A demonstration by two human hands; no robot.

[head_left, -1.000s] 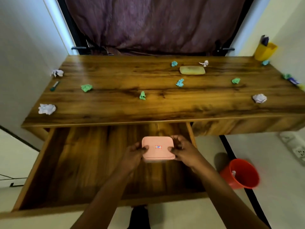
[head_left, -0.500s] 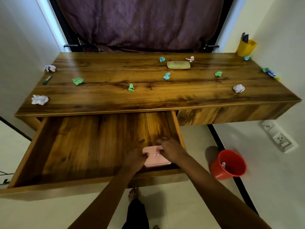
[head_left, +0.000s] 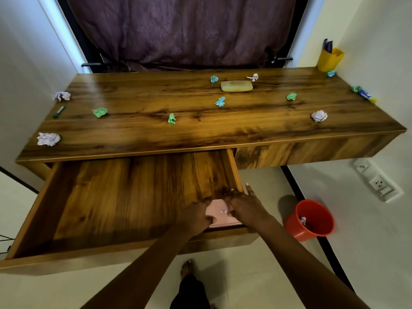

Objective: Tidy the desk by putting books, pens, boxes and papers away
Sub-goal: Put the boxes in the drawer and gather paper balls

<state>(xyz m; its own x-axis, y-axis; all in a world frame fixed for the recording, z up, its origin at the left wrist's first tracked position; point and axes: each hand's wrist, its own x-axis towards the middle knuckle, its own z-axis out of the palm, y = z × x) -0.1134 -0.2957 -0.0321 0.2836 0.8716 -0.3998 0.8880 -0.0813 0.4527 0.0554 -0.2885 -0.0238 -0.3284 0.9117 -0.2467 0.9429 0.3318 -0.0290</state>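
**Box in drawer:** A pink box (head_left: 219,211) lies flat in the 5 o'clock corner of the open drawer (head_left: 122,197), against the front wall and just beside the right wall. The left hand (head_left: 196,216) grips the box's 9 o'clock edge, with the fingers curled round it and the thumb on the lid. The right hand (head_left: 247,206) rests on the 3 o'clock side with its thumb on the lid. Its fingers are straight and spread toward 12 o'clock, and one fingertip lies over the drawer's right wall.

At 12 o'clock from the hands, the desk (head_left: 200,134) carries a yellow box (head_left: 236,86) near its far edge. Crumpled paper is scattered about it, with white wads (head_left: 48,138) toward both ends and green wads (head_left: 100,112) between. A pen (head_left: 59,112) lies near the left end at 10 o'clock. A yellow cup (head_left: 330,60) stands in the far right corner at 1 o'clock. On the floor at 3 o'clock of the hands, a red bin (head_left: 296,228) holds one wad (head_left: 302,220).
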